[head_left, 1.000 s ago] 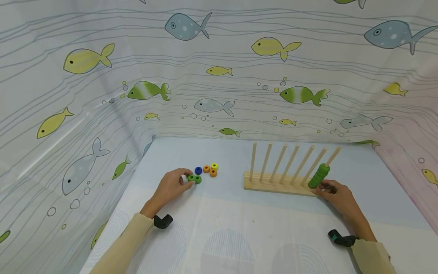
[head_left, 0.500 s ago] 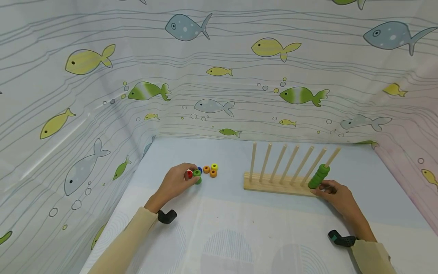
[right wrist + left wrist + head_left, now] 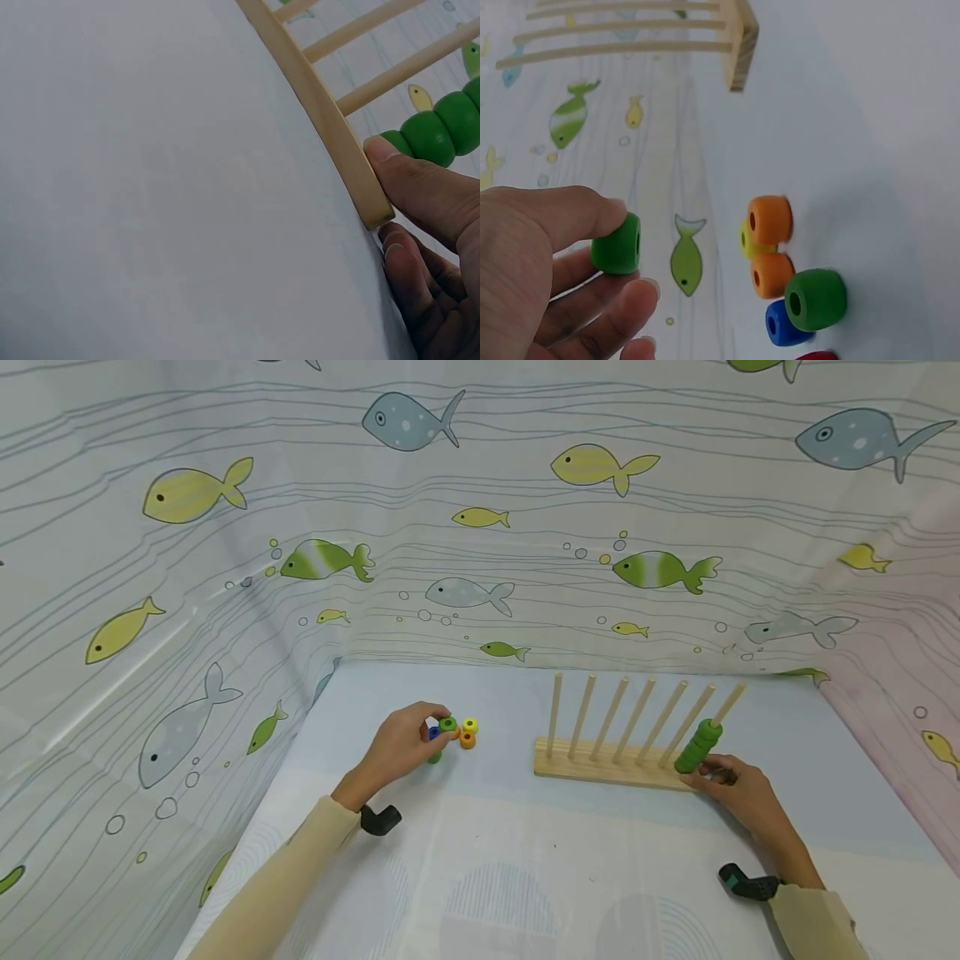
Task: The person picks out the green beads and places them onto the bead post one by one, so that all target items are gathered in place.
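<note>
In the head view my left hand [image 3: 401, 745] is raised over the loose beads. Its thumb and fingers pinch a green bead [image 3: 616, 246], held sideways in the left wrist view. Below on the table lie another green bead [image 3: 823, 300], a blue bead [image 3: 787, 334], two orange beads [image 3: 776, 219], a yellow bead [image 3: 470, 725] and a red bead [image 3: 819, 355], partly cut off. My right hand [image 3: 742, 789] grips the right end of the wooden peg stand [image 3: 592, 766], thumb pressing on its base. Several green beads [image 3: 699, 745] are stacked on the rightmost peg; the other pegs are bare.
A white table [image 3: 495, 835] with pale printed shapes lies under everything. Fish-patterned sheeting [image 3: 480, 552] rises at the back and along the sides. Between the loose beads and the stand is a stretch of table surface.
My left hand has picked up one green bead from beside the other and carried it up and to the right. A red bead showed briefly beside the hand. My right hand stays on the stand.
</note>
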The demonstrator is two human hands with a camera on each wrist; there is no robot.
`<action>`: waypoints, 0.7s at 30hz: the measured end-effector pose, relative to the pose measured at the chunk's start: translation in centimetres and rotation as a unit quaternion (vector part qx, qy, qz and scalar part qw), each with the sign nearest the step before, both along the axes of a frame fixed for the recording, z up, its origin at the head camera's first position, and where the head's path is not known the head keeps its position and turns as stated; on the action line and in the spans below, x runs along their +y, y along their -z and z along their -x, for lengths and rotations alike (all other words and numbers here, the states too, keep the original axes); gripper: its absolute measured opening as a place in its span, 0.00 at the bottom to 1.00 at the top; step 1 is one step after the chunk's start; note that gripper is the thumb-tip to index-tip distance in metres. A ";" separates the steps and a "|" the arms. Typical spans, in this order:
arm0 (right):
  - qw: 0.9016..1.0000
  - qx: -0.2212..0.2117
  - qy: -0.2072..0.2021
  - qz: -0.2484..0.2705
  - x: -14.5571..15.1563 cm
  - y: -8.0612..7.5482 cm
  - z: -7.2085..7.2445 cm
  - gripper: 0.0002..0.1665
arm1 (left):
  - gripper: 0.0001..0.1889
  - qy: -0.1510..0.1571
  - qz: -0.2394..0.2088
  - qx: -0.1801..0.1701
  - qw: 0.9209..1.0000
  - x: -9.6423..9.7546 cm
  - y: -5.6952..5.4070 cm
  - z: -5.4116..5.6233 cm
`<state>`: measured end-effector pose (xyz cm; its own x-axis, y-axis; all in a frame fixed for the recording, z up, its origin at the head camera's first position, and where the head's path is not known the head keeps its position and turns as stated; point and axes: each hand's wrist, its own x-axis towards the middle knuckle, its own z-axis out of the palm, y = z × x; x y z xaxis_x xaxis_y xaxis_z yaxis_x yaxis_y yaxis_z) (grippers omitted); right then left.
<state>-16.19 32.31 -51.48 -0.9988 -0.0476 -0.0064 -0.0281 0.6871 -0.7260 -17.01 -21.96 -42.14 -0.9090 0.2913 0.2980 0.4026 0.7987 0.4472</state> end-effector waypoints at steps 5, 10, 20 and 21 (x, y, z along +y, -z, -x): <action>1.000 0.001 -0.002 -0.001 0.0 0.0 0.0 0.35 | 0.17 0.017 0.000 0.016 1.000 1.0 -0.6 0.4; 1.000 0.001 -0.004 0.000 0.1 0.0 0.1 0.37 | 0.17 0.032 -0.011 0.035 0.999 1.7 -1.3 0.6; 1.000 0.002 -0.009 0.008 0.0 -0.1 -0.1 0.36 | 0.17 0.061 -0.017 0.072 0.995 3.1 -2.6 1.3; 1.000 0.002 -0.009 0.008 0.0 -0.1 -0.1 0.36 | 0.16 0.063 -0.017 0.075 0.995 3.3 -2.7 1.4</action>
